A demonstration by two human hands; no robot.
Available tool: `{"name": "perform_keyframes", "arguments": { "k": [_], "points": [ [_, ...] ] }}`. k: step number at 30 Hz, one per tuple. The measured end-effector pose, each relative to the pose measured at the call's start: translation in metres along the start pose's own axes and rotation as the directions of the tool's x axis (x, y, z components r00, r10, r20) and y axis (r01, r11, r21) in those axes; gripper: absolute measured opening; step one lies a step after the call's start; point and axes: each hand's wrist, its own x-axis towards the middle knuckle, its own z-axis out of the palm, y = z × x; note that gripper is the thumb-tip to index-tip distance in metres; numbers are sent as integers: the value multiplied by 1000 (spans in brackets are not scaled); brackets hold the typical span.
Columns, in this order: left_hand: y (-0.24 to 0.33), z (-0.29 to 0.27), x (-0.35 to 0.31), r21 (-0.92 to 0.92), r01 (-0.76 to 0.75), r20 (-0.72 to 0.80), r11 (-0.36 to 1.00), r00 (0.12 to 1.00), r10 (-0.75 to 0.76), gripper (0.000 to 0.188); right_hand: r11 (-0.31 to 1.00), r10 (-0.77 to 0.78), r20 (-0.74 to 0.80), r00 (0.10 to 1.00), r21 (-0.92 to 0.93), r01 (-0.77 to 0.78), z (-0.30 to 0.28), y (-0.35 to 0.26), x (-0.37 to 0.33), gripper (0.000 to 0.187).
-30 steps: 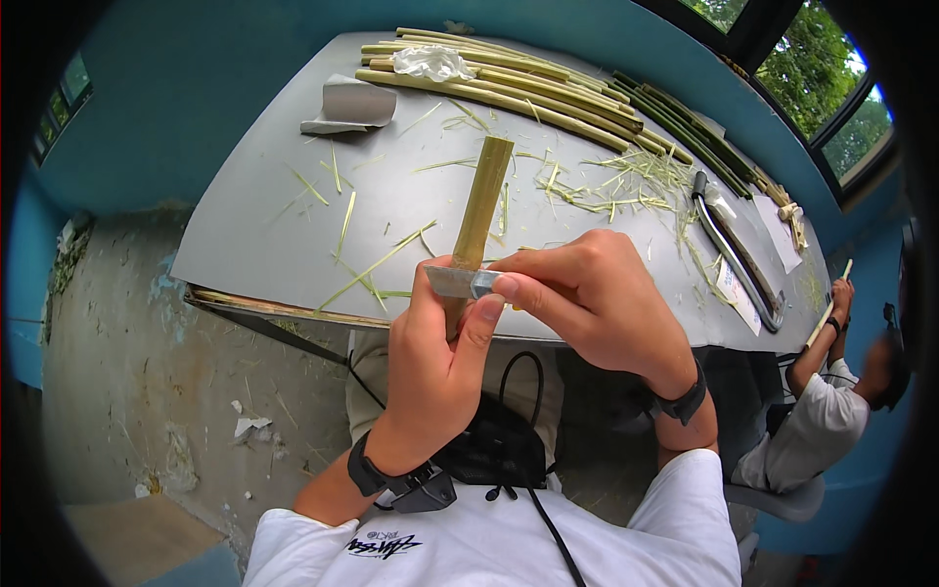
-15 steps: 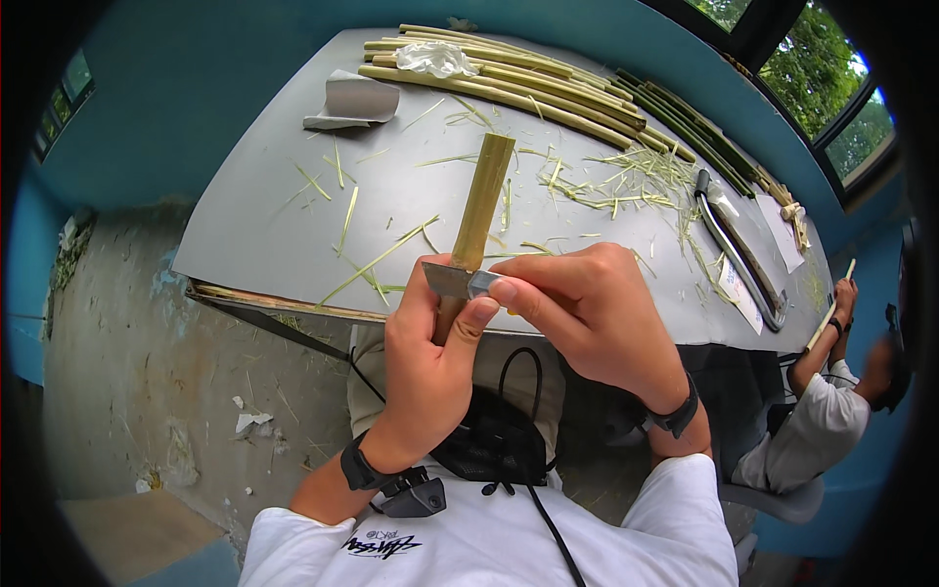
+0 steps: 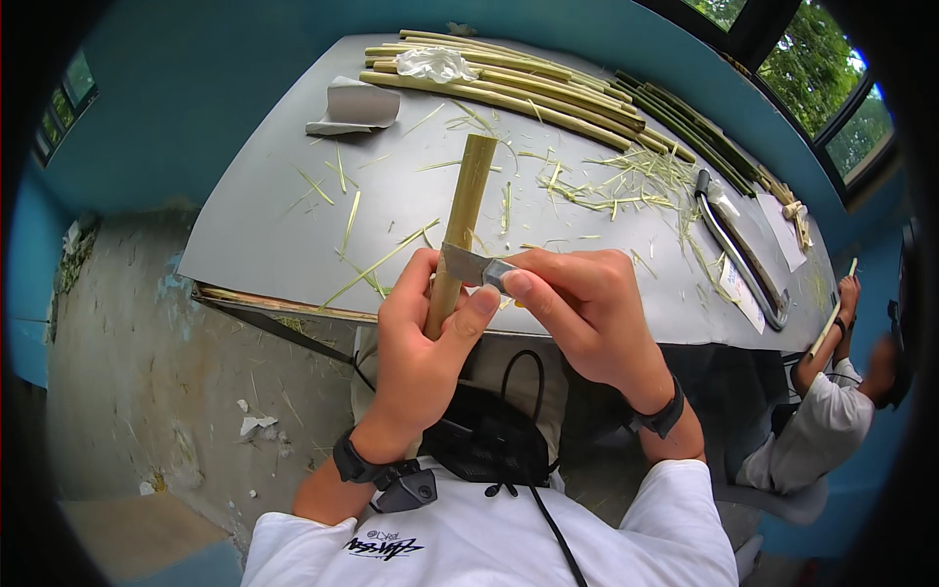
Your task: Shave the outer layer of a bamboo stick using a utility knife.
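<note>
Leftmost, a folded sheet of grey paper (image 3: 354, 106) lies near the far corner of the grey table (image 3: 274, 245), well apart from the work and out of the way of the scattered green shavings (image 3: 606, 186) that litter the top. Nearer the person, the left hand (image 3: 416, 347) is wrapped around the lower end of a short bamboo stick (image 3: 460, 230), fingers curled tight on it and the thumb pressed up its side, seemingly to steady it; the stick leans away from the body so its far end rests out over the table while the held end sits just past the near edge. Across it lies a small metal blade (image 3: 474, 266), held flat against the bamboo, which looks like the angle for paring thin strips. The right hand (image 3: 587, 313) pinches that blade, fingers closed together on its right end with the thumb tip meeting the left thumb. Along the far edge a row of long bamboo poles (image 3: 509, 83) is stacked side by side, a crumpled white wrapper (image 3: 435, 65) resting on them, with darker green stalks (image 3: 685, 122) further right. Beside a curved metal tool (image 3: 734, 245) lie white paper slips (image 3: 782, 230), oblong, their print too small to tell. At the far right another person's hand (image 3: 846, 293) holds a thin stick.
</note>
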Motion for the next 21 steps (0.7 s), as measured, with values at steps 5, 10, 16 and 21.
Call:
{"name": "perform_keyframes", "arguments": {
  "k": [5,10,16,21],
  "points": [
    [6,-8,2,-162,67,110,985,993,-49,33,988,-105,139,985,-94,119,-4,8,4,20],
    [2,-10,3,-184,54,163,981,986,-24,34,978,-143,165,976,-126,164,-6,7,9,21],
    [1,-10,1,-129,52,142,990,989,-33,29,976,-108,230,967,-158,147,-10,-1,14,22],
    [5,-2,-5,-140,6,80,990,997,5,28,985,-87,233,969,-126,119,-10,-4,10,20]
  ]
}}
